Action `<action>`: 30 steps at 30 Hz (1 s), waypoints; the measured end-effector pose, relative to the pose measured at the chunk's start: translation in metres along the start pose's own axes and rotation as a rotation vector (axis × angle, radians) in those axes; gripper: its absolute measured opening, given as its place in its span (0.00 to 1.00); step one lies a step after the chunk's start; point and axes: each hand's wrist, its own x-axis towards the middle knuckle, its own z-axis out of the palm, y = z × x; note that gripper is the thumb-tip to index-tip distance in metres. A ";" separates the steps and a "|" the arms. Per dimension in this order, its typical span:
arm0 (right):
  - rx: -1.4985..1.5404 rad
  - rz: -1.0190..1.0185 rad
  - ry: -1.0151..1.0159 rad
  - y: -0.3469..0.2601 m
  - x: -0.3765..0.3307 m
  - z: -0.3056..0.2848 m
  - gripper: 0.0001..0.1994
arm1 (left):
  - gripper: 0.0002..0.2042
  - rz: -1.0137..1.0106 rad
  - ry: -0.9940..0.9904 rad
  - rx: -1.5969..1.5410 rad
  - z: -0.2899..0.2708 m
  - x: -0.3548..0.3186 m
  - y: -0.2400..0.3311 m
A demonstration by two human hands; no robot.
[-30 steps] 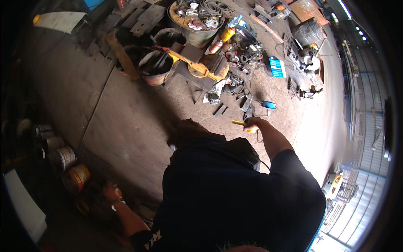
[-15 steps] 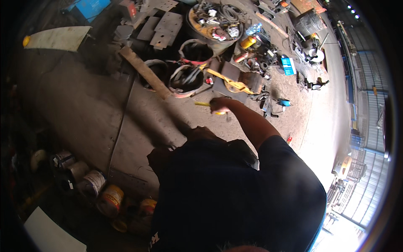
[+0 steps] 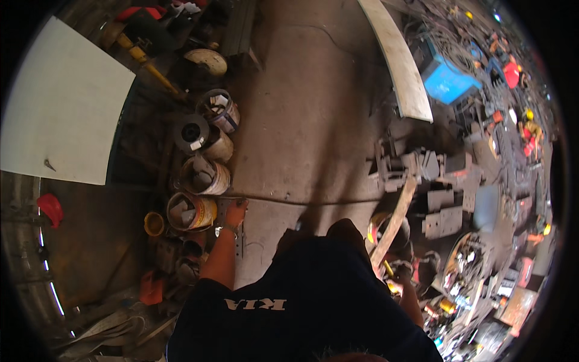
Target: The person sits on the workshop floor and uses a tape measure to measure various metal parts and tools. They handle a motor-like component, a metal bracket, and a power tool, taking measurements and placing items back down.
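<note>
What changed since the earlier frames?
View turned left: yellow-sided bucket sits higher, wooden plank swung right and down. Left hand, out of sight half a second ago, shows beside the bucket. Right hand still appears to hold the yellow object.

Yellow strip-like tool [image 3: 388, 269] is held in right hand [image 3: 405, 278] at 4 o'clock, tilted toward 11 o'clock, details blurred.

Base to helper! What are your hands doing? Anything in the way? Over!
Left hand near yellow-sided bucket, grip unclear. Right hand holding yellow tool. Wooden plank slanting close by right hand. Over.
</note>
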 end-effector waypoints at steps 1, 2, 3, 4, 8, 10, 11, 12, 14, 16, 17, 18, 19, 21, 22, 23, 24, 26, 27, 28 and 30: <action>-0.059 -0.058 0.040 -0.009 0.017 -0.009 0.29 | 0.24 0.018 0.019 -0.008 -0.004 0.023 0.026; 0.026 0.024 -0.053 -0.032 0.029 -0.021 0.28 | 0.24 0.070 0.064 0.028 -0.003 0.045 0.038; 0.022 0.065 -0.057 -0.054 0.043 -0.033 0.28 | 0.24 0.128 0.107 0.068 0.003 0.071 0.046; 0.017 0.107 -0.061 -0.077 0.059 -0.047 0.28 | 0.23 0.184 0.150 0.109 0.008 0.096 0.053; -0.050 0.059 -0.055 -0.116 0.176 -0.120 0.33 | 0.28 -0.077 -0.099 0.207 0.060 0.170 0.055; -0.199 -0.084 -0.140 -0.226 0.237 -0.150 0.24 | 0.29 -0.065 -0.010 0.447 0.061 0.194 0.033; -0.139 -0.014 -0.140 -0.243 0.262 -0.177 0.24 | 0.29 -0.129 -0.165 0.350 0.072 0.202 0.040; -0.133 0.100 -0.091 -0.310 0.270 -0.195 0.22 | 0.29 -0.221 -0.257 0.289 0.062 0.203 0.045; -0.105 -0.150 -0.299 -0.455 0.280 -0.231 0.22 | 0.29 -0.059 -0.334 0.499 0.037 0.213 0.004; -0.290 -0.117 -0.120 -0.505 0.349 -0.283 0.29 | 0.27 -0.003 -0.395 0.545 0.048 0.247 0.023; -0.365 -0.224 -0.019 -0.568 0.354 -0.307 0.32 | 0.26 -0.090 -0.274 0.421 0.045 0.268 0.052; -0.463 -0.316 0.084 -0.647 0.342 -0.333 0.36 | 0.24 -0.194 -0.158 0.285 0.045 0.282 0.081; -0.337 -0.300 0.038 -0.719 0.326 -0.356 0.37 | 0.23 -0.336 -0.086 0.049 0.043 0.300 0.110; -0.347 -0.408 0.079 -0.827 0.334 -0.395 0.35 | 0.19 -0.470 0.076 -0.336 0.043 0.345 0.166; -0.382 -0.481 0.101 -0.869 0.356 -0.407 0.34 | 0.19 -0.485 0.067 -0.390 0.047 0.370 0.182; -0.396 -0.592 0.192 -0.904 0.378 -0.416 0.33 | 0.19 -0.502 0.059 -0.440 0.050 0.400 0.195; -0.296 -0.596 0.186 -0.945 0.395 -0.424 0.32 | 0.19 -0.522 0.053 -0.484 0.052 0.425 0.201; -0.141 -0.634 0.105 -1.016 0.410 -0.419 0.30 | 0.22 -0.020 -0.225 0.227 0.034 0.483 0.174; -0.115 -0.567 0.073 -1.035 0.417 -0.419 0.32 | 0.23 0.121 -0.314 0.454 0.024 0.511 0.180; -0.109 -0.506 0.079 -1.056 0.421 -0.432 0.33 | 0.25 0.000 -0.305 0.434 0.034 0.556 0.218; -0.247 -0.532 0.203 -1.036 0.468 -0.455 0.29 | 0.27 -0.237 -0.272 0.349 0.031 0.637 0.341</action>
